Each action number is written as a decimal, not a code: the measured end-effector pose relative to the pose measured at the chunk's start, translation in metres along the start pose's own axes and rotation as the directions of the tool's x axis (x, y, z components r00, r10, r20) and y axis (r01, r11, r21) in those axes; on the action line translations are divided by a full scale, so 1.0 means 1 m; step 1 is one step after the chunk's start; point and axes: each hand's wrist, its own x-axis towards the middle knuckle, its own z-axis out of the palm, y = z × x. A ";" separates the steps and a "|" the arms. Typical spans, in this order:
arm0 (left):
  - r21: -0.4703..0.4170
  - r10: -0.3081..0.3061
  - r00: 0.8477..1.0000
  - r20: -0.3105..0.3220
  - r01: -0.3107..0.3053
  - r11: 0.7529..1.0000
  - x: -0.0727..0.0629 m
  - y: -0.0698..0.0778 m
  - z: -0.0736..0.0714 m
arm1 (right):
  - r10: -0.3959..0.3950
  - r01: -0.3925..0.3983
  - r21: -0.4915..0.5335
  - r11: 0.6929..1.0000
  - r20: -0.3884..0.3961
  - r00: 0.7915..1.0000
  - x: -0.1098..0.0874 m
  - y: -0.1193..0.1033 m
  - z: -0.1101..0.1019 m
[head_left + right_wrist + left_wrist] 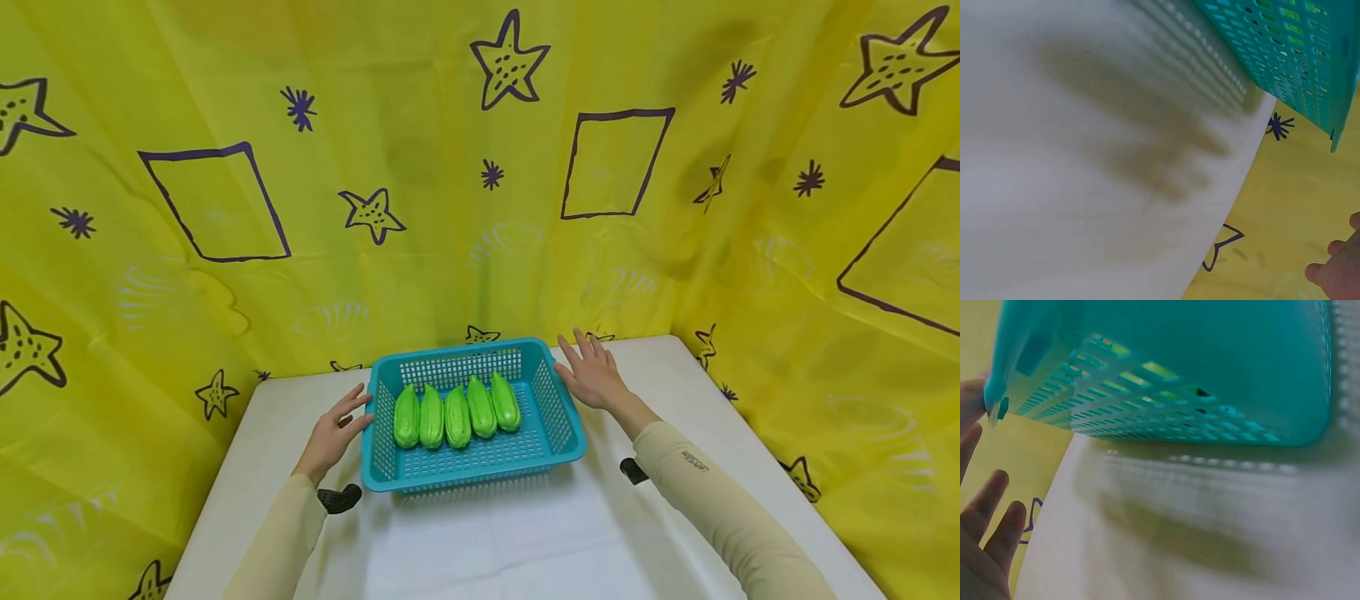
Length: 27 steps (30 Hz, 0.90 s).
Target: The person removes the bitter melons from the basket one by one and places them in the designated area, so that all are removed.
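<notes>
A teal plastic basket (480,479) with perforated walls stands on the white table. Several glossy, bright green, elongated vegetable-like pieces (457,417) lie side by side in it, towards its left; their exact kind is unclear. My left hand (335,433) is at the basket's left rim, fingertips touching or very close to it. In the left wrist view, one digit meets the rim while other fingers (1005,534) stay apart from it. Beside the right rim, my right hand (592,375) has its fingers extended and spread; whether it touches the rim cannot be told.
The white table (480,550) ends at a yellow curtain (427,292) printed with stars and frames, which surrounds it at the back and sides. A black device (340,499) sits by the left wrist, and another black piece (633,471) by the right forearm.
</notes>
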 end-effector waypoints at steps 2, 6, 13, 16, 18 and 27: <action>0.000 0.012 1.000 0.004 -0.012 1.000 0.000 0.000 0.000 | -0.001 0.001 0.002 1.000 -0.001 1.000 0.000 -0.001 0.000; -0.015 0.016 0.999 0.032 -0.015 1.000 0.001 0.000 -0.001 | -0.001 0.001 -0.001 1.000 -0.005 1.000 0.000 -0.002 -0.001; -0.067 0.010 1.000 0.018 -0.009 0.998 -0.001 -0.002 0.004 | -0.007 0.007 -0.002 1.000 -0.009 1.000 0.003 -0.004 -0.002; -0.114 0.017 1.000 0.007 -0.016 0.993 -0.002 -0.004 0.008 | -0.005 0.005 0.016 1.000 -0.005 1.000 0.004 -0.006 -0.003; -0.155 0.007 1.000 0.003 -0.006 0.988 -0.002 -0.006 0.011 | -0.004 0.004 0.036 0.999 -0.003 1.000 0.006 -0.008 -0.004; -0.286 -0.057 0.998 0.008 0.056 0.957 -0.014 0.016 0.015 | 0.004 -0.004 0.128 0.992 0.001 1.000 0.018 -0.020 -0.006</action>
